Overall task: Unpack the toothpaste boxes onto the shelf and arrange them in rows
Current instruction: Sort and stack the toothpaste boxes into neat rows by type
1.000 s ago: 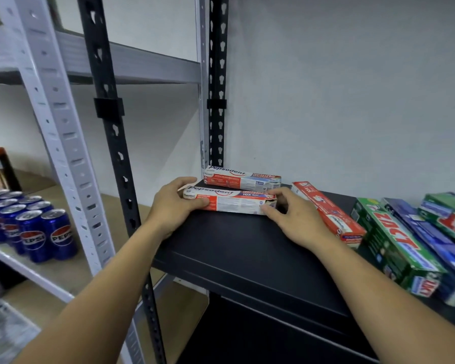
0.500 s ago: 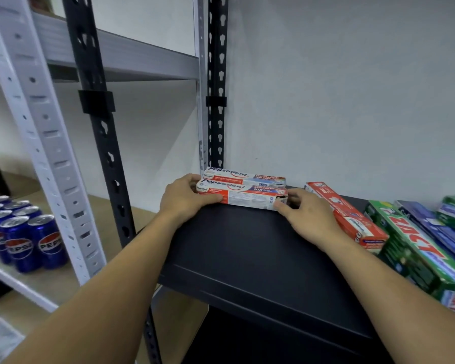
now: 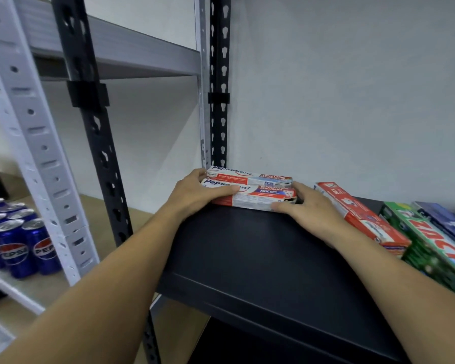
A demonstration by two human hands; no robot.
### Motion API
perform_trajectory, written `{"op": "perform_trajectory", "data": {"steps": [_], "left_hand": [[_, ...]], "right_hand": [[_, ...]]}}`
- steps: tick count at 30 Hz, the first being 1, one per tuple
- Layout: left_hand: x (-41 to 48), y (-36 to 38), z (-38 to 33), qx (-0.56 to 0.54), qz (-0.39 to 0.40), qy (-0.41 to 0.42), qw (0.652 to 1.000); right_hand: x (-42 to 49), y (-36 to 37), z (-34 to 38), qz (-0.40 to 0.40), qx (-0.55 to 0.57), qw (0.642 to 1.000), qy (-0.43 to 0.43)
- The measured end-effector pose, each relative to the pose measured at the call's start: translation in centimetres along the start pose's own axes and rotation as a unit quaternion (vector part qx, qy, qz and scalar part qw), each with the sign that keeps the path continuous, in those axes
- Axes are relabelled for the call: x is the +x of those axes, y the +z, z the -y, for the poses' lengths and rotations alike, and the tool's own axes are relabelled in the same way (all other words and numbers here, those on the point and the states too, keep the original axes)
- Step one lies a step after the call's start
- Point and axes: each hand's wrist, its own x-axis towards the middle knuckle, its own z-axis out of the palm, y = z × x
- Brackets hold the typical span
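Two red-and-white Pepsodent toothpaste boxes lie side by side at the back left of the black shelf (image 3: 247,258). The rear box (image 3: 250,175) sits against the wall. The front box (image 3: 258,197) touches it. My left hand (image 3: 197,195) grips the front box's left end, thumb across its top. My right hand (image 3: 310,210) holds its right end, fingers along the front edge.
To the right lie a red toothpaste box (image 3: 360,214), a green box (image 3: 431,240) and a blue box (image 3: 447,222), angled toward the front. A black upright (image 3: 97,132) and a grey upright (image 3: 32,132) stand at left. Pepsi cans (image 3: 19,245) fill the neighbouring shelf.
Both hands have pushed the front Pepsodent box back across the shelf until it rests against the rear box. The view has shifted a little left.
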Motion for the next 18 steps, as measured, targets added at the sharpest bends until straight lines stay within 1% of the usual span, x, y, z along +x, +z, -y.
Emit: {"op": "perform_trajectory", "data": {"steps": [3, 7, 12, 18], "left_hand": [[0.5, 0.2, -0.1, 0.007, 0.005, -0.008, 1.000], [1.0, 0.3, -0.3, -0.011, 0.003, -0.015, 1.000], [1.3, 0.6, -0.3, 0.009, 0.007, -0.012, 1.000], [1.3, 0.5, -0.4, 0.004, 0.001, -0.019, 1.000]], "right_hand": [[0.3, 0.1, 0.0, 0.005, 0.005, 1.000, 0.003], [0.8, -0.1, -0.3, 0.010, 0.019, 1.000, 0.006], [0.8, -0.3, 0.0, 0.011, 0.041, 0.999, 0.008], [0.2, -0.4, 0.6, 0.008, 0.055, 0.998, 0.011]]}}
